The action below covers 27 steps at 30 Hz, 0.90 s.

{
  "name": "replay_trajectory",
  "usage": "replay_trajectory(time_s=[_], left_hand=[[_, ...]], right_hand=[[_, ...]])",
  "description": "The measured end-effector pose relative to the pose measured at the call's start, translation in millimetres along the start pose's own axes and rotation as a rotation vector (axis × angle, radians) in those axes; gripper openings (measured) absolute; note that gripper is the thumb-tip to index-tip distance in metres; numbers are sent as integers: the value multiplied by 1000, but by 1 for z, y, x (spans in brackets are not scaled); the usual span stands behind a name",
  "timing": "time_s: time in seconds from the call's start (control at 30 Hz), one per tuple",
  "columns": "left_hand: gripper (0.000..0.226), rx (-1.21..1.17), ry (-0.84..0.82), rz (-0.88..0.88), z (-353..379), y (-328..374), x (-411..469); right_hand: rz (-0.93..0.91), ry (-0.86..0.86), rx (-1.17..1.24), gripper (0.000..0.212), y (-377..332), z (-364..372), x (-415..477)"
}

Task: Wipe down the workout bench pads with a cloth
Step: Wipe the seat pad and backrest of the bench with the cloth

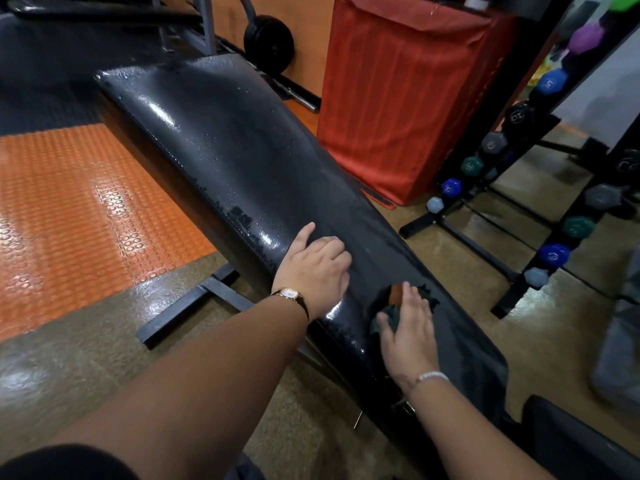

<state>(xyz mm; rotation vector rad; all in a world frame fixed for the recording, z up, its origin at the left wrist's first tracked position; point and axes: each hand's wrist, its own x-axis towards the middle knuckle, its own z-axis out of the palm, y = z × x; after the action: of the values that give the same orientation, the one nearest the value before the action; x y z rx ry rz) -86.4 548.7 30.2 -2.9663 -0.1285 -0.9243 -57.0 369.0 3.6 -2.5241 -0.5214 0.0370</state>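
A long black bench pad [242, 143] runs from the upper left to the lower right, glossy and speckled with droplets. My left hand [313, 268], with a watch on its wrist, rests on the pad's left side, fingers curled and holding nothing. My right hand [408, 327], with a beaded bracelet, lies flat on a dark green cloth [388, 315] with an orange patch, pressing it onto the pad's near part. A second black pad [571, 441] shows at the lower right.
An orange studded floor mat [79, 209] lies left of the bench. The bench's black steel foot [187, 303] crosses the floor. A red padded box [405, 98] stands behind. A dumbbell rack [491, 174] with coloured weights stands right. A barbell plate [268, 41] sits far back.
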Motion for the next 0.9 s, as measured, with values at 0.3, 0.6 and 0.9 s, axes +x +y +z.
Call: replay_trajectory(time_s=[0.3,0.6,0.9], left_hand=[[23,-23,-4,-4,-26,-7,4],[23,47,203,25,-48,-86,21],[23,26,220,36,-34,-95,25]], right_hand=[[-328,-108,-147,63,35,-4,-43],[-483,-149,-275,112,-4,18,-61],[-290,6,-270,114,24,25,-83]])
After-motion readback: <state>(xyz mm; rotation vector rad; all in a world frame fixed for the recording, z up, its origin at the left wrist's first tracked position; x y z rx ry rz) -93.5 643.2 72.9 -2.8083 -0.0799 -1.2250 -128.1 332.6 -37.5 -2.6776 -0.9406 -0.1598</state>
